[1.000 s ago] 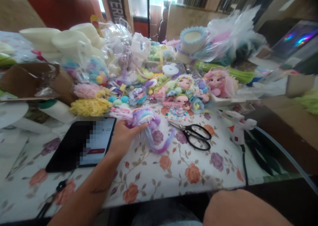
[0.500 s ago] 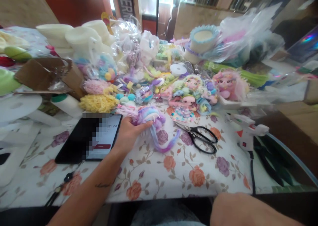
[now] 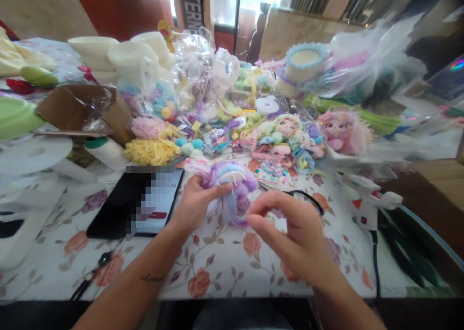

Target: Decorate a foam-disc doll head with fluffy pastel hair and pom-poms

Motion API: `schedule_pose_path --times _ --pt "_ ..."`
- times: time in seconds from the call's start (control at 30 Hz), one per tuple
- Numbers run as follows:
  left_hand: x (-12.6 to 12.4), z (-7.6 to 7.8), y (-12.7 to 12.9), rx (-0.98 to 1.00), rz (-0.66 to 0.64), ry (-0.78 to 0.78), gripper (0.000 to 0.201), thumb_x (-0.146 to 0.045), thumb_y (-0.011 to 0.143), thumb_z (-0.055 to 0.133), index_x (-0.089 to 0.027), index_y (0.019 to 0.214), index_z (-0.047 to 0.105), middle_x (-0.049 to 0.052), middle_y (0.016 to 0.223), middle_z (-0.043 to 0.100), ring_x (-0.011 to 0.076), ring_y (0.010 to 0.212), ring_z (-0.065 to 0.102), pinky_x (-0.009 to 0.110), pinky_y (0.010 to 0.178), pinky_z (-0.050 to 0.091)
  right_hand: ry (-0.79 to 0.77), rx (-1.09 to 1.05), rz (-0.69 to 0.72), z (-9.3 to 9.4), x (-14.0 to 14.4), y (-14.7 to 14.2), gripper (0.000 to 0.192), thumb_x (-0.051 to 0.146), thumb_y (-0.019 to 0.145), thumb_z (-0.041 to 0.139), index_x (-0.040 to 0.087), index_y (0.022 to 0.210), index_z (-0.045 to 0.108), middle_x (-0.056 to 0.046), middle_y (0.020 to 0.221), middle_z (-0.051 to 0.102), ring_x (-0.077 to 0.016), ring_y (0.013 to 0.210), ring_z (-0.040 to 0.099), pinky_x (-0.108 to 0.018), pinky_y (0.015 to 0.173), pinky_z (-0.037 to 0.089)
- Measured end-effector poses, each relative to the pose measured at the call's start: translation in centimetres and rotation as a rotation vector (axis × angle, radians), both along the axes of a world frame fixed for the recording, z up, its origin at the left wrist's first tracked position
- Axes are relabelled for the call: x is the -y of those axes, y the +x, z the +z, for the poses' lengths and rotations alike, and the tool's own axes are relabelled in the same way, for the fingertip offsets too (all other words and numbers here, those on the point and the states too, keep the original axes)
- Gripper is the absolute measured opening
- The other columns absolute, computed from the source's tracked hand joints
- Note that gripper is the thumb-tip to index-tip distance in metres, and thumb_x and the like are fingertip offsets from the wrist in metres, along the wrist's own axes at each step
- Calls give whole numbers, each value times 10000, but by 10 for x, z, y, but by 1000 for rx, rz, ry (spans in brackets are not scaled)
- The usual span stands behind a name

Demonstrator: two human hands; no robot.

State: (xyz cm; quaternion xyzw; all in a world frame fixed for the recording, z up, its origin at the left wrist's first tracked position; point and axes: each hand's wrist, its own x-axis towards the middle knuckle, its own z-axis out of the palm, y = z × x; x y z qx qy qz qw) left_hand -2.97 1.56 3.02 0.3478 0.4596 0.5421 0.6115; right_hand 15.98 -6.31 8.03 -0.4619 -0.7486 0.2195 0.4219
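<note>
My left hand (image 3: 197, 202) is closed on a fluffy pastel purple, blue and pink doll-like piece (image 3: 232, 173), thumb on top, against the table. From it a long lilac-blue strand (image 3: 232, 207) hangs toward me. My right hand (image 3: 295, 233) is raised at the strand's lower end, thumb and index fingertips together in a pinch. Whether the strand is between those fingertips I cannot make out. Behind the right hand lie black-handled scissors (image 3: 310, 198), mostly covered by it. A packet of small coloured beads or sequins (image 3: 271, 172) lies just beyond.
A phone or tablet (image 3: 112, 207) lies left of my left arm. On the right stands a white glue gun (image 3: 366, 202) with a cord. Dolls (image 3: 342, 129), yellow yarn (image 3: 152, 151), a ribbon spool (image 3: 267, 104) and plastic bags crowd the back. A cardboard box (image 3: 72, 110) stands back left.
My right hand has come up from the bottom edge to the strand's end, now covering much of the scissors. My left hand keeps its hold on the pastel piece. The view has shifted slightly.
</note>
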Motion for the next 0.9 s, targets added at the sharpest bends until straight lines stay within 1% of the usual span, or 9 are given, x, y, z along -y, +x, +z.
schedule_pose_path --times 0.1,0.2,0.3,0.37,0.47,0.6,0.73,0.8,0.9 --pt "0 -4 -1 -42 -10 4 416 -261 604 904 -149 968 738 50 910 761 216 866 715 326 824 569 260 211 -50 -18 -43 -22 94 283 914 645 211 878 596 -24 778 687 -192 744 620 -323 681 490" --pt "0 -9 -2 -106 7 -11 387 -267 574 907 -150 903 742 49 880 762 240 877 718 322 791 577 419 380 -123 -34 -54 -35 109 257 901 645 213 862 553 -44 786 680 -219 757 591 -339 681 473" --pt "0 -12 -2 -182 39 -21 358 -259 552 905 -163 858 745 29 809 754 247 861 720 312 752 582 440 455 -149 -41 -53 -39 103 224 885 627 211 851 531 -58 785 665 -233 743 564 -355 667 468" --pt "1 -12 -2 -216 26 -25 346 -259 555 899 -168 852 747 22 792 750 245 858 719 307 744 582 435 451 -153 -43 -53 -39 95 167 877 591 215 841 516 -54 768 651 -232 737 557 -356 663 467" --pt "1 -11 -2 -251 -54 -34 322 -266 556 897 -160 820 745 25 777 744 248 848 715 311 742 582 430 387 -150 -45 -55 -37 136 91 855 532 223 843 505 -36 747 641 -216 705 544 -343 645 462" --pt "1 -8 -2 -251 -147 -54 292 -268 553 897 -158 769 734 26 711 721 262 840 710 324 738 584 417 304 -149 -47 -54 -32 163 69 832 509 231 850 506 -11 703 615 -200 666 531 -321 616 461" --pt "1 -6 0 -263 -186 -32 277 -233 591 855 -160 833 739 25 765 736 243 844 710 317 770 576 413 280 -105 -50 -54 -25 207 47 821 506 201 952 551 -40 771 665 -209 706 574 -324 643 500" --pt "1 -5 1 -327 -181 -14 243 -215 605 823 -161 827 739 19 753 734 235 824 709 305 757 570 411 270 -77 -52 -54 -22 231 40 838 493 185 1002 565 -62 817 692 -218 739 602 -337 673 522" --pt "2 -2 2 -501 -137 7 131 -213 624 773 -167 736 722 3 677 711 236 781 705 301 721 563 410 233 -50 -55 -52 -21 233 41 869 474 185 1025 570 -75 843 699 -219 783 636 -342 709 544"
